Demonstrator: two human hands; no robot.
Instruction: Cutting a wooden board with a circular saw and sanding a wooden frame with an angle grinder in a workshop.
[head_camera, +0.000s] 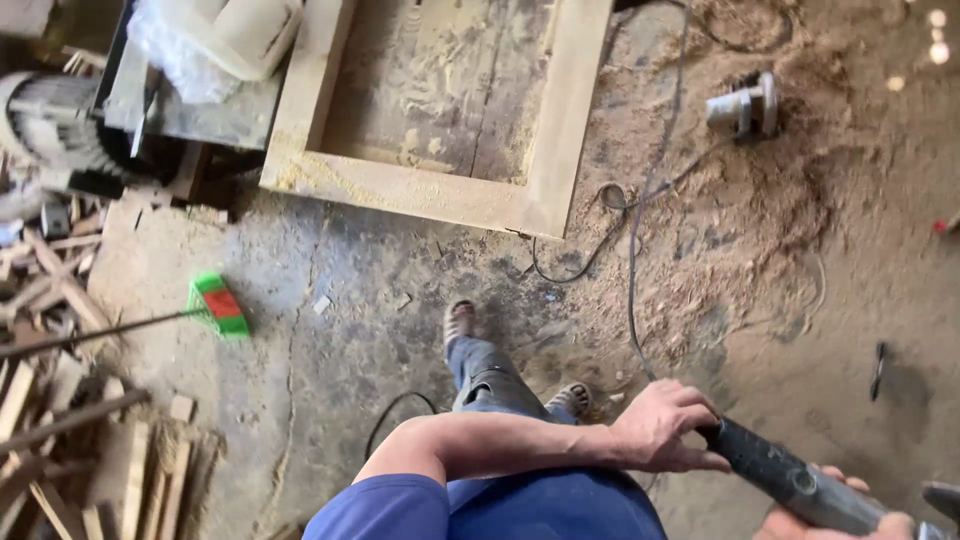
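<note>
Left hand (665, 428) wrapped w/ fingers closed on upper end of dark cylindrical tool handle (785, 478); right hand (835, 515), lower right & partly cut off by frame edge, grips same handle lower down. Handle slants across lower right, above sawdust-covered floor (330, 270). Black cable (635, 250) runs toward wooden frame (440, 195). Green broom head (220, 303) at left, near scrap-wood pile (60, 440).

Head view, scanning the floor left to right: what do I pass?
Scrap wood pile → green broom head → wooden frame → black cable → grey power tool. Lower right, both hands, left hand and right hand, grip a dark tool handle.
</note>
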